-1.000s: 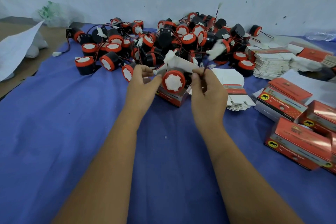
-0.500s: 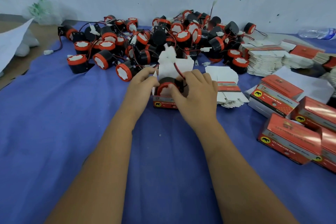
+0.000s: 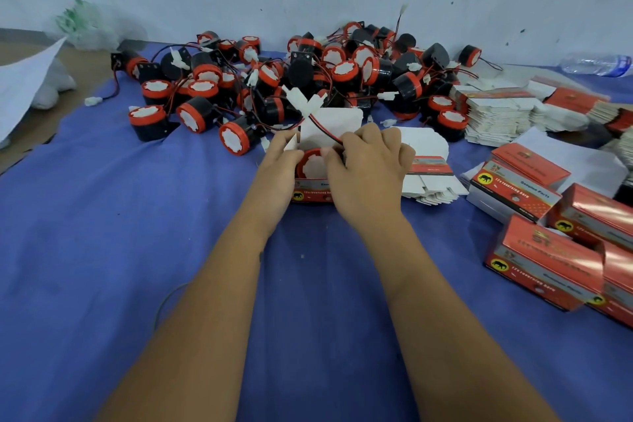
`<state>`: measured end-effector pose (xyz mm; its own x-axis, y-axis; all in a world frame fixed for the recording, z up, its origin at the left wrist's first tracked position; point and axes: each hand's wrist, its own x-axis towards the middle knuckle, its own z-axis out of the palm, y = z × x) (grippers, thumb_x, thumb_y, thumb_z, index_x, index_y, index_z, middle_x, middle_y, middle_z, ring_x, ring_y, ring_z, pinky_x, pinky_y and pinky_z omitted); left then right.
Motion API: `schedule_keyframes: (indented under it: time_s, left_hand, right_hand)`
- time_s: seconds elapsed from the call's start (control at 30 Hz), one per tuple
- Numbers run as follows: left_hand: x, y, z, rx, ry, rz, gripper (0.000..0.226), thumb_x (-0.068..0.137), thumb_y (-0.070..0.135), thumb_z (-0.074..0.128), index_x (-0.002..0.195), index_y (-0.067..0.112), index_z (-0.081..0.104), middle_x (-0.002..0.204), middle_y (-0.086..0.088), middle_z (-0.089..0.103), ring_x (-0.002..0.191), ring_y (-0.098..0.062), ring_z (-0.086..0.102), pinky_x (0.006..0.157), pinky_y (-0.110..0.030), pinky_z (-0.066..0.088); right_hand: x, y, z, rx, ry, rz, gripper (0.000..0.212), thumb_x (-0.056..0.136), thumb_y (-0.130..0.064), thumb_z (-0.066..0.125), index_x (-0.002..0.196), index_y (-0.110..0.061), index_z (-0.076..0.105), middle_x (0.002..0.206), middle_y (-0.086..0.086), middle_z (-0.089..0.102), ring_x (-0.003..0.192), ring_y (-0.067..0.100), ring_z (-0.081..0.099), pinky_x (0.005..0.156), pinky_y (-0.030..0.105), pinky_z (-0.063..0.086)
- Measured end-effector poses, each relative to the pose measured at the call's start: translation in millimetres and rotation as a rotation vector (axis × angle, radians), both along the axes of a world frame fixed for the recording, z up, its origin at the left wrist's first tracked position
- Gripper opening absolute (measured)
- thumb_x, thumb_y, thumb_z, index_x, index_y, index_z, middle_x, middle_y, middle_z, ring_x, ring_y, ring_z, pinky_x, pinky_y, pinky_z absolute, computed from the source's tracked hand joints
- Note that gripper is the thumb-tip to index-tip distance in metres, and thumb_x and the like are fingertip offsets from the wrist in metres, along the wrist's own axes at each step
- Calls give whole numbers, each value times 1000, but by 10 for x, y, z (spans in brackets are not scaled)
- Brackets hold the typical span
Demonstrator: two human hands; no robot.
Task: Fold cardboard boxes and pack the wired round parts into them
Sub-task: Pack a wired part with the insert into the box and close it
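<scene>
Round part, red-rimmed with a white face, sat inside open red box on blue cloth, between both hands. Left hand curled round box's left wall, fingertips at a side flap. Right hand bent over box's right side, fingers pinching red-and-black wire just beside part's rim. White lid flap upright behind. Heap of loose parts beyond; flat blanks just right; finished boxes well apart at right.
</scene>
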<state>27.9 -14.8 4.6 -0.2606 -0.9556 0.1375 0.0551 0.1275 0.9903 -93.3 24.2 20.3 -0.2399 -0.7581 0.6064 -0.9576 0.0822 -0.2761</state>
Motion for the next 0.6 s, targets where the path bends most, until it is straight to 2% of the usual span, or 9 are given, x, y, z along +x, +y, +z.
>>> schedule_keyframes:
  time_s: [0.07, 0.17, 0.3, 0.4, 0.47, 0.6]
  left_hand:
    - [-5, 15, 10, -9, 2, -1, 40, 91, 20, 42, 98, 54, 62, 96, 21, 71, 88, 3, 67, 67, -17, 51]
    - [-5, 31, 4, -19, 4, 4, 38, 96, 20, 40, 102, 53, 59, 95, 23, 70, 88, 5, 66, 65, -12, 51]
    - [-2, 62, -31, -111, -53, 11, 18, 105, 39, 39, 109, 50, 52, 110, 24, 65, 101, 9, 61, 77, -10, 48]
    - [34, 45, -48, -129, -62, -33, 13, 103, 42, 45, 113, 49, 49, 114, 25, 63, 105, 12, 58, 82, -11, 48]
    - [114, -6, -54, -84, -46, -131, 28, 95, 34, 62, 119, 44, 52, 114, 22, 67, 109, 5, 61, 89, -16, 50]
    - [233, -108, -89, -127, -173, -263, 71, 76, 6, 83, 135, 26, 47, 115, 8, 70, 106, -8, 67, 82, -16, 52]
  right_hand:
    - [-2, -41, 30, 42, -5, -10, 25, 96, -37, 45, 77, -20, 45, 98, -1, 47, 104, 26, 33, 87, 37, 17]
    - [-17, -82, 79, 105, 75, -26, 29, 97, -38, 41, 85, -16, 57, 100, 0, 50, 108, 27, 35, 85, 37, 16]
    - [-48, -78, 141, 115, 281, 33, 26, 97, -31, 35, 94, -17, 57, 99, 0, 54, 105, 28, 39, 83, 38, 17]
    - [-36, -16, 162, 67, 359, 138, 27, 94, -26, 39, 100, -17, 63, 92, -1, 61, 100, 30, 46, 82, 39, 20]
    - [-50, 16, 181, 89, 404, 176, 30, 92, -28, 38, 100, -19, 65, 87, -4, 63, 98, 29, 47, 82, 38, 20]
    - [-123, 33, 206, 181, 484, 189, 37, 97, -38, 31, 103, -27, 66, 92, -9, 66, 104, 22, 42, 89, 35, 18]
